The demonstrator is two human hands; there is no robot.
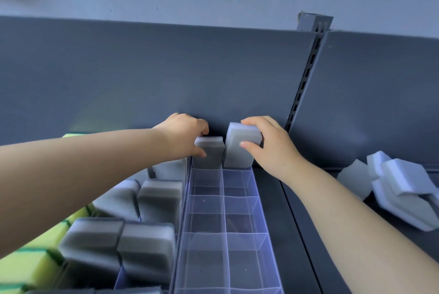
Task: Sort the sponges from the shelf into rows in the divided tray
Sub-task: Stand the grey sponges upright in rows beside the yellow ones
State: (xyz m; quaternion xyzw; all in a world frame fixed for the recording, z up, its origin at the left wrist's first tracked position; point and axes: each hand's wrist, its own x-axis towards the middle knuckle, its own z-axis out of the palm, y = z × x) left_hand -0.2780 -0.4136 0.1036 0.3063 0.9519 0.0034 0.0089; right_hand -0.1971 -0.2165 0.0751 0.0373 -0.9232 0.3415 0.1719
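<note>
Since rows start at the far end of the tray (237, 241), my left fingers (198, 151) pinch a grey sponge (210, 153), my right fingers (248, 145) clamp a white sponge (238, 148), both on end in neighbouring cells there; spare sponges (401, 186) lie right of it.

Shop, by its grey shelf back panel (166, 67), slotted upright (306, 77) and massed sponges (159, 198).

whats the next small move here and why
Probably press the right sponge down into the far right cell of the clear divided tray: the right hand grips it standing higher than the left sponge, which the left hand holds lower in the neighbouring cell.
</note>
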